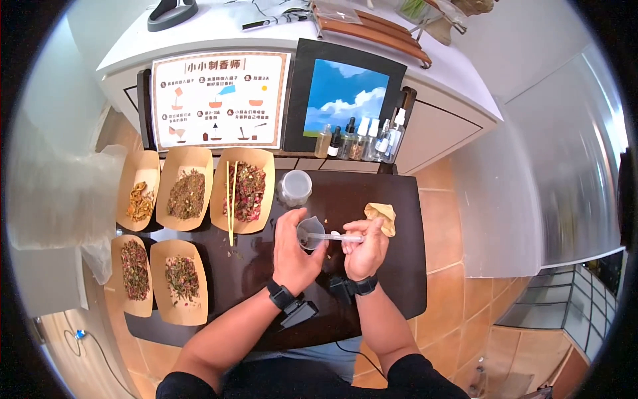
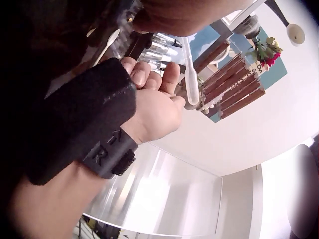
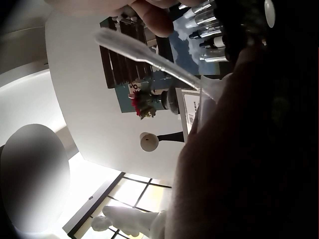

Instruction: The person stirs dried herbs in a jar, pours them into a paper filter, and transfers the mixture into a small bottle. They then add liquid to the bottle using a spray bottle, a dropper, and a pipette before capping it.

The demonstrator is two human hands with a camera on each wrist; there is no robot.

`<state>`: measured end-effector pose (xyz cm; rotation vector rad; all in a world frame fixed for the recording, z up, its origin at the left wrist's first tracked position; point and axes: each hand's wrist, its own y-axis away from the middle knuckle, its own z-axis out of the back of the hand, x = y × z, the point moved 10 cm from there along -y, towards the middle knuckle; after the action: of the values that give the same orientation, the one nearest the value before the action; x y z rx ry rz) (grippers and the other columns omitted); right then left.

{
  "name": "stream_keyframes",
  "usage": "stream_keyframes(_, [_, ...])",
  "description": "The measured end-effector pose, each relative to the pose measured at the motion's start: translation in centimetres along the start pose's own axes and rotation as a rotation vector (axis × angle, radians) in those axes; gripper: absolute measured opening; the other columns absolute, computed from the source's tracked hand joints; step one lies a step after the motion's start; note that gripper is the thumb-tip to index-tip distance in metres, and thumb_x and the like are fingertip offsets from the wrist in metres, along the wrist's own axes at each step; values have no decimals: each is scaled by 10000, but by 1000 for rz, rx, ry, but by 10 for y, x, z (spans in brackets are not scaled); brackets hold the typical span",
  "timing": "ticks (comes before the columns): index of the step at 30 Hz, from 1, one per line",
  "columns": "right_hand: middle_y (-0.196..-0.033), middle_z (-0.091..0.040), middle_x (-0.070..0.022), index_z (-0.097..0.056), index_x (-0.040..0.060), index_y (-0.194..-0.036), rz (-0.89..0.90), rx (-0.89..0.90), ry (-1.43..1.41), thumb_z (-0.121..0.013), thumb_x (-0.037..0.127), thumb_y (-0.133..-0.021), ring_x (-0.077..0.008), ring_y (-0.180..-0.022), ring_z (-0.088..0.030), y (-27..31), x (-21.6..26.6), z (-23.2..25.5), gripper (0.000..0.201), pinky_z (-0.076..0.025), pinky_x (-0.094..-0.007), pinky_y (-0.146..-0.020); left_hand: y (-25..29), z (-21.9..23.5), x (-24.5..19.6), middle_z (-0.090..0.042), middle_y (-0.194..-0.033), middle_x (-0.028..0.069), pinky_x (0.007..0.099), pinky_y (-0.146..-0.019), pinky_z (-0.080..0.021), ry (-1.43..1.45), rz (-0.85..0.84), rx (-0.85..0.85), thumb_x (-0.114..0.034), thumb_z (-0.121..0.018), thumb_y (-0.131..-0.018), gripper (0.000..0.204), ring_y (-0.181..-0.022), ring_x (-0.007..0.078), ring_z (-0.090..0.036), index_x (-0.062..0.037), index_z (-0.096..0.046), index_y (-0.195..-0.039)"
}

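In the head view my left hand grips a small clear cup around its sides. My right hand holds a clear plastic dropper almost level, its thin end over the cup's mouth. In the right wrist view the dropper slants toward the cup, below the right fingers. The left wrist view shows my right hand with curled fingers beside the dropper's bulb. A white spoon-like piece is near those fingers; whether it is held, I cannot tell.
Paper trays of dried plants stand at the left, with yellow tweezers across one. A lidded clear jar stands behind the cup, and a crumpled tan piece lies right. Bottles line the back beside an instruction sheet.
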<state>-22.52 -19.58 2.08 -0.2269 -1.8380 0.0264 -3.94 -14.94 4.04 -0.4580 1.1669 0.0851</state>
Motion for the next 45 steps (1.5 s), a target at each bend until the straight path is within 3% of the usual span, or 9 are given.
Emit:
stream_keyframes(3, [-582,-462,5,-689,-71,-993,-124,-32,41,-410,443,-1118,-71,-461,-382,3,-9,-3,599,-327,-232,-435,0,4,-2,-543,-1289,207,447,-1035,-462,31,15,-28,-4,-833,-708,748,-1188,380,-558,3,-463,-1359])
stream_keyframes(7, [-621,-492,33,-687,-51,-1114,-118,-14,69,-544,288,-1091,-32,-499,-403,2,-9,-5,368,-326,-210,-441,0,7,-3,-534,-1296,202,438,-1033,-465,12,0,-48,7,-822,-711,747,-1172,371,-565,3,-461,-1365])
stream_keyframes(12, [-686,-551,30,-679,-40,-1147,-77,26,152,-614,134,-1042,-24,-530,-447,2,-13,-8,213,-348,-196,-462,0,8,2,-529,-1267,182,428,-1048,-458,24,35,-64,28,-778,-724,718,-1180,340,-562,-11,-458,-1366])
stream_keyframes(21, [-812,-614,-14,-526,-42,-1388,-35,137,171,-663,30,-966,-25,-574,-492,7,-6,-25,450,-396,-184,-494,0,7,2,-495,-1328,222,458,-1065,-441,5,4,-74,65,-769,-698,723,-1228,400,-523,-7,-463,-1350])
stream_keyframes(25, [-837,-621,-18,-518,-38,-1398,-24,174,190,-658,29,-967,-28,-588,-502,7,-7,-27,458,-404,-184,-505,-2,8,-4,-495,-1327,222,465,-1081,-426,-18,-19,-61,70,-768,-689,724,-1255,413,-502,-10,-468,-1343])
stream_keyframes(28, [-869,-628,-23,-509,-35,-1406,-19,176,156,-650,32,-971,-27,-607,-512,8,-3,-28,462,-406,-184,-517,-2,8,-6,-503,-1301,199,425,-1044,-462,-41,-39,-75,34,-804,-697,709,-1200,364,-545,-13,-484,-1328])
stream_keyframes(30, [-920,-643,-23,-500,-43,-1401,-74,175,81,-632,10,-985,-55,-775,-608,8,-6,-28,439,-502,-215,-700,0,5,2,-515,-1292,193,416,-1026,-479,46,35,-72,1,-847,-691,728,-1197,350,-554,-10,-490,-1325])
stream_keyframes(40, [-905,-627,-18,-524,-49,-1366,-126,200,82,-631,-16,-977,-42,-754,-589,12,-16,-29,405,-478,-198,-657,-1,0,1,-566,-1241,183,434,-988,-499,26,66,-25,-29,-860,-696,667,-1132,366,-594,-15,-534,-1278])
stream_keyframes(45, [-848,-607,2,-657,-39,-1200,-131,211,179,-650,5,-960,-27,-723,-553,17,-19,-29,244,-443,-196,-632,-5,0,-7,-621,-1156,177,445,-972,-488,7,-3,-32,1,-814,-707,502,-1107,380,-593,-37,-604,-1161])
